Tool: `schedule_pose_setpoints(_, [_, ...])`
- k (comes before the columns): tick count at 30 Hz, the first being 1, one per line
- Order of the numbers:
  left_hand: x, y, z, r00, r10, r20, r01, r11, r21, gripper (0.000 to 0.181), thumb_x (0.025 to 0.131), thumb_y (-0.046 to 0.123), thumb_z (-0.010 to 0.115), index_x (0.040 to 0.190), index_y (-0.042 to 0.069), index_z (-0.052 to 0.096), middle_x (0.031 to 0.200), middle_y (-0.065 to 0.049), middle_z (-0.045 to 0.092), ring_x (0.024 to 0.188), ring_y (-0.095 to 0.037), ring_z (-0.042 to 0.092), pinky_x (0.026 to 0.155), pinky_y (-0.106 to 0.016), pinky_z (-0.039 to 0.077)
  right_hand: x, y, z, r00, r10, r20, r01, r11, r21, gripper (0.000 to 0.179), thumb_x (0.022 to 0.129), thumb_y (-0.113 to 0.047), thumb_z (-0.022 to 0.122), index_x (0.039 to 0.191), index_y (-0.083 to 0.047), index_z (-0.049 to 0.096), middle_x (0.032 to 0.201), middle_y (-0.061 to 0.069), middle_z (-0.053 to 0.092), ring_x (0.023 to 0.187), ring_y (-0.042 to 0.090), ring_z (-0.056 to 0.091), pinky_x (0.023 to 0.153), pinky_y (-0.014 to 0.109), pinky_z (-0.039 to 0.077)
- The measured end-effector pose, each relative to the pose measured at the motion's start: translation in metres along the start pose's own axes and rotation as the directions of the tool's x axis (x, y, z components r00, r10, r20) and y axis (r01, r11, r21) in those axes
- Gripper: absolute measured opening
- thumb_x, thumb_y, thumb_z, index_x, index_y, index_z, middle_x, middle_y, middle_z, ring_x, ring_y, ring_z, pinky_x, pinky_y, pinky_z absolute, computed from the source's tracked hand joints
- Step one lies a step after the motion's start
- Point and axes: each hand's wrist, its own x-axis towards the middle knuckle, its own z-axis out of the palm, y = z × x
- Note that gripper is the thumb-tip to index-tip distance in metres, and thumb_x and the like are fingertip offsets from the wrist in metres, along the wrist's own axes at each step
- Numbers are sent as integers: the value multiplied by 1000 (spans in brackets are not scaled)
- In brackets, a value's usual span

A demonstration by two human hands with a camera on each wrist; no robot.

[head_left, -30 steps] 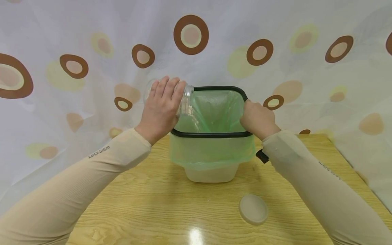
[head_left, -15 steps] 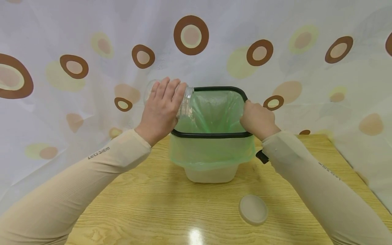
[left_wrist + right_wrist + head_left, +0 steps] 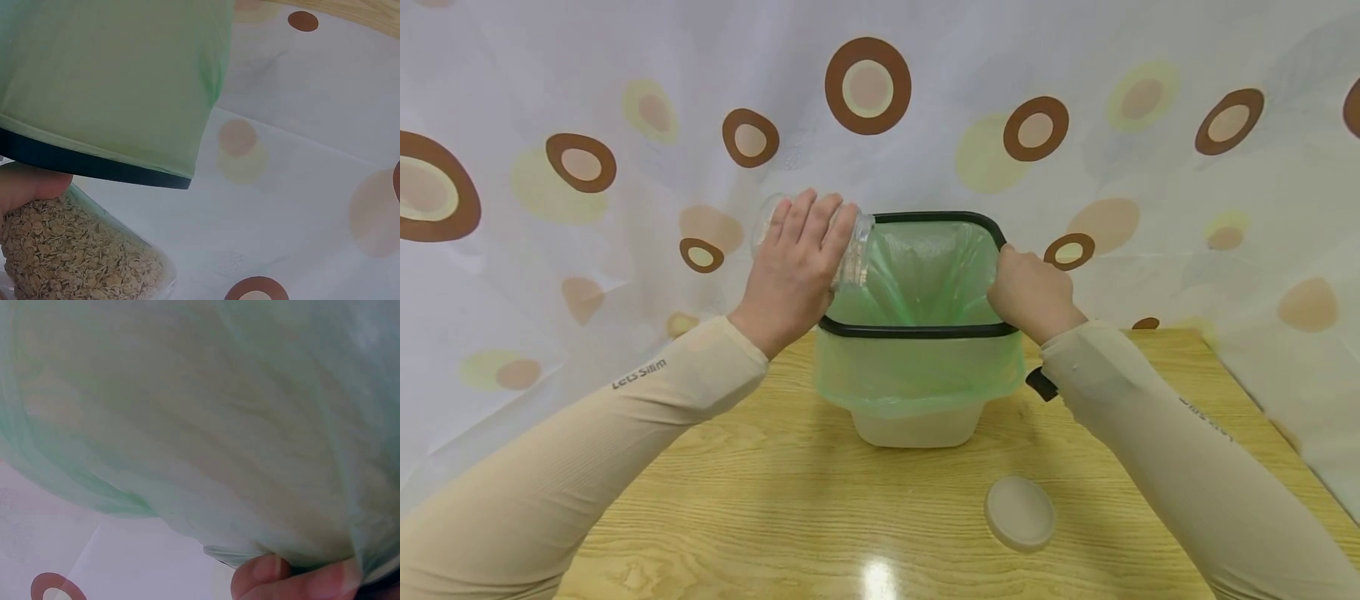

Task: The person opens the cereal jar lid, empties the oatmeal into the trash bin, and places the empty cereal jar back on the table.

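My left hand (image 3: pixel 797 267) grips a clear jar (image 3: pixel 856 254), tipped on its side with the mouth at the left rim of a small bin. Oat flakes (image 3: pixel 81 256) show through the jar wall in the left wrist view, beside the thumb (image 3: pixel 40 185). A green bag (image 3: pixel 917 367) lines the pale bin (image 3: pixel 917 429) and folds down over its outside, below a black rim ring (image 3: pixel 921 332). On the bin's right side, my right hand (image 3: pixel 1033 287) holds the rim. Its fingers (image 3: pixel 312 582) curl under the bag's edge in the right wrist view.
A round beige lid (image 3: pixel 1020 512) lies on the wooden table (image 3: pixel 760 508), in front of the bin to the right. Behind stands a white sheet (image 3: pixel 940 158) with brown and yellow spots. A black strap end (image 3: pixel 1041 384) sticks out by the right wrist.
Both hands keep their holds in almost the same places, and the jar stays tipped. Pale flakes seen at the jar's mouth a second ago show less now.
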Motion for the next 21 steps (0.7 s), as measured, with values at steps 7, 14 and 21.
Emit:
schedule_pose_setpoints(7, [-1,-1,0,1000,8,8,-8,1000,12,61,74,-9,65,131,-4,42,128,-26,48,120,-46,43,103,-56,34,0,0,0,1000,1,0,-1,1000,-11,51,94,-6,37,141,12,35,98,32,61,68,38,61,54,49,49])
schedule_pose_setpoints(14, [0,0,1,1000,19,0,-19,1000,9,59,75,-9,63,131,-4,42,128,-26,47,121,-46,43,103,-56,34,0,0,0,1000,-5,-2,4,1000,-14,51,94,-6,38,141,13,35,96,32,61,67,37,61,53,48,49])
schedule_pose_setpoints(21, [0,2,1,999,38,-26,-37,999,30,57,76,-7,63,130,-3,44,127,-25,48,120,-45,44,103,-55,35,1,0,0,1000,1,4,-1,1000,-14,52,94,-6,38,142,13,33,93,31,61,66,37,61,53,48,48])
